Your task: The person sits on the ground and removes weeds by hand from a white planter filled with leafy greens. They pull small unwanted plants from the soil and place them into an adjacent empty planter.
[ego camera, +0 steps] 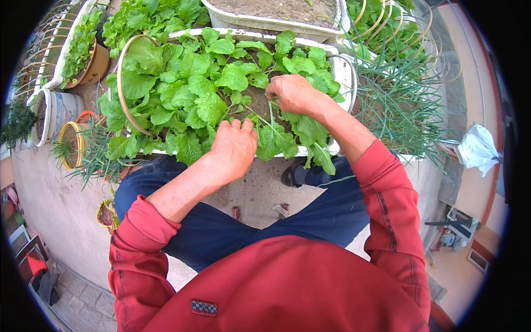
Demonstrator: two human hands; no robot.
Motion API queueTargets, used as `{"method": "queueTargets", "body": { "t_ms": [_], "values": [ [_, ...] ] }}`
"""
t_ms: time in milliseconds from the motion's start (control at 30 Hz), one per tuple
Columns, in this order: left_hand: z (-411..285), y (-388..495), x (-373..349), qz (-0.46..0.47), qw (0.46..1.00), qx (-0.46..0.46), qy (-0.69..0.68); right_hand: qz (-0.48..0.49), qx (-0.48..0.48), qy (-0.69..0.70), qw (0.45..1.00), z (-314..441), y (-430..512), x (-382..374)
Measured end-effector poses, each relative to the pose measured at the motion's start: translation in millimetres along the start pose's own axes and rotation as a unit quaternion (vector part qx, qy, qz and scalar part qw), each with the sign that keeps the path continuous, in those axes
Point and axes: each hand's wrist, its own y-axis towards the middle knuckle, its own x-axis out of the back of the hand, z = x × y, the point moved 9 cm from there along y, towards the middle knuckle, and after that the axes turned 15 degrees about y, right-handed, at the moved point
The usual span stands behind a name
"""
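A white planter box (342, 79) full of broad-leaved green plants (199, 87) stands before me. My right hand (293, 94) is over its right half, with the fingers curled down near the bare soil (254, 97). A pale leaf stalk (271, 112) runs from its pinched fingertips down to a large leaf (276, 139) near the front rim. My left hand (235, 143) lies at the front of the box, back upward, among the leaves. Its fingertips point into the plants, and leaves hide what they touch. Some leaves (322, 157) droop over the front rim by my right forearm.
Thin hoops (121, 83) arch over the box's ends. Green onions (398, 103) grow to the right. On the left stand a white bucket (62, 110), a yellow pot (68, 141) and a brown planter (96, 62). Another soil-filled tub (274, 25) sits behind. My knees flank the paving.
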Motion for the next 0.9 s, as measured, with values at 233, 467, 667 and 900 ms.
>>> {"method": "queueTargets", "body": {
  "t_ms": [233, 467, 667, 900],
  "values": [
    [-5.2, -1.3, 0.1, -0.008, 0.998, -0.042, -0.042, 0.012, 0.105, -0.150, 0.983, 52.9, -12.5, -18.0],
    [2.9, -1.5, -1.7, -0.044, 0.999, -0.007, -0.013, 0.002, 0.047, -0.132, 0.990, 59.9, -16.0, -38.1],
    [2.6, 3.6, -12.3, -0.021, 1.000, -0.010, -0.003, -0.061, 0.044, -0.134, 0.988, 34.8, -16.6, -25.9],
    [3.3, 6.3, -12.5, 0.012, 1.000, -0.007, -0.013, -0.052, 0.100, -0.213, 0.971, 50.1, -6.3, -48.6]
  ]
}}
